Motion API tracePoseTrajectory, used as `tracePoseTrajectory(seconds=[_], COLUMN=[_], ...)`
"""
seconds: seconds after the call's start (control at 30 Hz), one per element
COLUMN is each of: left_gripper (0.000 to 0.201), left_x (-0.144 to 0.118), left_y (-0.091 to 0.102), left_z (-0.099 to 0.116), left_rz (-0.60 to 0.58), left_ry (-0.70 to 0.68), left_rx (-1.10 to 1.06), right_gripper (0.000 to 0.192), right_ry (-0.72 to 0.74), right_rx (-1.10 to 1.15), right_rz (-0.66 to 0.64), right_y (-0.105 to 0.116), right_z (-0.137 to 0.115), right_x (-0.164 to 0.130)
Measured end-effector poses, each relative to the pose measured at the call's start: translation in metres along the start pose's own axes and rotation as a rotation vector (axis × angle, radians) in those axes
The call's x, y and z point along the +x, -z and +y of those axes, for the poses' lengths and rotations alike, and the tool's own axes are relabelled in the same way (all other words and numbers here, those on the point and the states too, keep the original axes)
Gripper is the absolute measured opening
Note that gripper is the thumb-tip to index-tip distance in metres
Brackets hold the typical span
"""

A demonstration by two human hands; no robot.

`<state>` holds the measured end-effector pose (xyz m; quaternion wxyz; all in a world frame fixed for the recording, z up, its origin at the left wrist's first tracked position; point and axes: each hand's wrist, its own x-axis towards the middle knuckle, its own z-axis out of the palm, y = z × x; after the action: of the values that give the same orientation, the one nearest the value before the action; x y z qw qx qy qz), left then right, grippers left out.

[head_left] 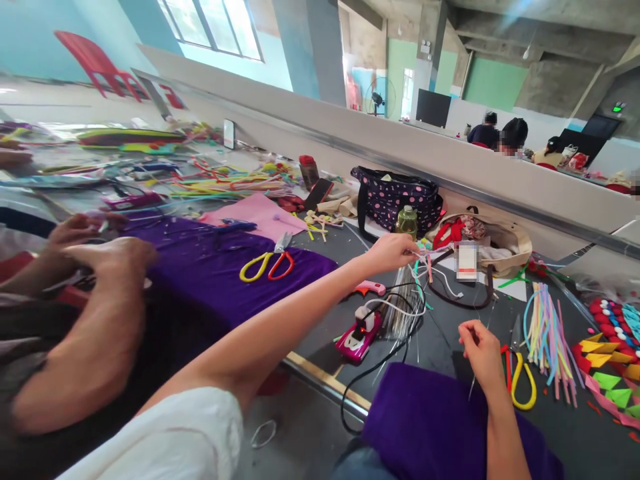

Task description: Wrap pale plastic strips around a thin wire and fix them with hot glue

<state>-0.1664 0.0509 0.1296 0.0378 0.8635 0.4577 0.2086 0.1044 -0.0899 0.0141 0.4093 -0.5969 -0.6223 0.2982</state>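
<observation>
Thin wire (pixel 471 388), pinched in right hand (pixel 482 352); left hand (pixel 393 253), near green bottle (pixel 407 220)

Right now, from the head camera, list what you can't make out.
All in the head view:
Left hand: anything it may pinch is too small, lost against the things behind.
Right hand: its curled shape hides the palm.
Co-worker's near hand: blur hides what it may hold.
Nearer purple cloth: cut off by the bottom edge.
White card: pixelated, so unreadable.
</observation>
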Motion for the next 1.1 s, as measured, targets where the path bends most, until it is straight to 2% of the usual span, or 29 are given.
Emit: tracePoseTrajectory(seconds=[0.2, 0.37, 0.47, 0.6, 0.7, 0.87, 0.97, 1.07, 1.1], left_gripper=[0.028, 0.032, 0.031, 0.028, 0.026, 0.024, 0.027, 0.029, 0.03], left_x=[-0.014, -0.022, -0.027, -0.033, -0.038, -0.05, -0.053, -0.052, -0.051], left_y=[0.037, 0.054, 0.056, 0.055, 0.059, 0.069, 0.062, 0.037, 0.026], left_z=[0.025, 0.033, 0.034, 0.035, 0.038, 0.038, 0.023, -0.004, -0.013], left_rz=[0.185, 0.314, 0.342, 0.355, 0.335, 0.313, 0.292, 0.246, 0.177], left_ry=[-0.134, -0.168, -0.132, -0.096, -0.109, -0.142, -0.073, 0.047, 0.086], left_rx=[0.153, 0.218, 0.197, 0.122, 0.055, -0.2, -0.423, -0.497, -0.481], right_gripper=[0.036, 0.032, 0.035, 0.047, 0.04, 0.04, 0.039, 0.035, 0.033], right_ry=[0.029, 0.0, 0.031, 0.159, 0.162, 0.122, 0.101, 0.083, 0.086], right_rx=[0.061, 0.196, 0.251, 0.263, 0.306, 0.362, 0.454, 0.578, 0.602], right_rz=[-0.047, -0.052, -0.064, -0.202, -0.253, -0.202, -0.126, -0.044, -0.027], right_y=[-0.012, -0.019, -0.033, -0.063, -0.079, -0.082, -0.076, -0.068, -0.066], right_z=[-0.027, -0.048, -0.062, -0.082, -0.093, -0.103, -0.104, -0.105, -0.105], right_x=[0.021, 0.046, 0.067, 0.094, 0.107, 0.105, 0.092, 0.079, 0.076])
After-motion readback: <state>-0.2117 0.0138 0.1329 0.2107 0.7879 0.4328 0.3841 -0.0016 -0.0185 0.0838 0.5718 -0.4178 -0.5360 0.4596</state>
